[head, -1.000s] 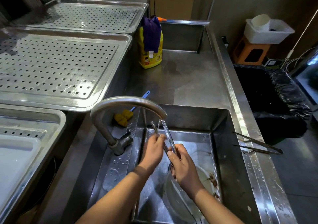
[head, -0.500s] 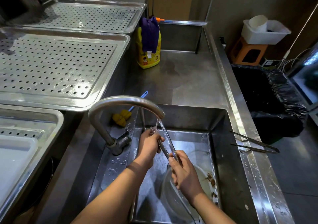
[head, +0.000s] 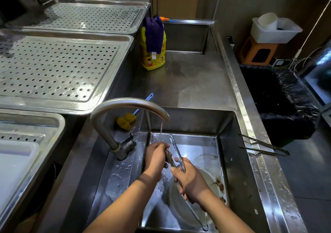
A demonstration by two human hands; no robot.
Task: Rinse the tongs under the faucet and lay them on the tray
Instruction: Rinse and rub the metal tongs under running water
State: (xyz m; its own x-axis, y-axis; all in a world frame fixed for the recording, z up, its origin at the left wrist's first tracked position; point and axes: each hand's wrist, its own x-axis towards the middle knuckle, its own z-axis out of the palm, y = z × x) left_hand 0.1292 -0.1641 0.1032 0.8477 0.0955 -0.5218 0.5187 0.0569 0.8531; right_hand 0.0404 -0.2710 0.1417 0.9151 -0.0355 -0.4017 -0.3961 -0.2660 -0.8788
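— Stainless counter (head: 188,82) all round, then. What lies beyond the fingers?

— Left of them and farther off, a big perforated tray (head: 53,68) with a raised rim overhangs the counter's edge. Right of them, past the counter's outer lip, stands a bin (head: 279,98) lined with a black bag.

— And close in?

— Both hands are boxed in by the sink (head: 231,161) walls. Open room runs ahead of the fingertips to the back wall. A pale bowl (head: 207,176) lies below the right hand (head: 192,181).

— Where's the spout?

— The faucet (head: 125,104) arches over from the left, its mouth above and just ahead of the left hand (head: 155,158). A thin stream (head: 161,129) falls onto those fingers.

— How are they holding?

— Left fingers curl round one arm of the tongs (head: 176,149). The right hand wraps them lower, nearer the body. The tongs tilt over the basin with arms spread, tips pointing at the back wall, not on any tray.

— Anything by the edge?

— A second pair of tongs (head: 263,146) lies across the right rim, well apart from the fingers, jutting past the outer edge.
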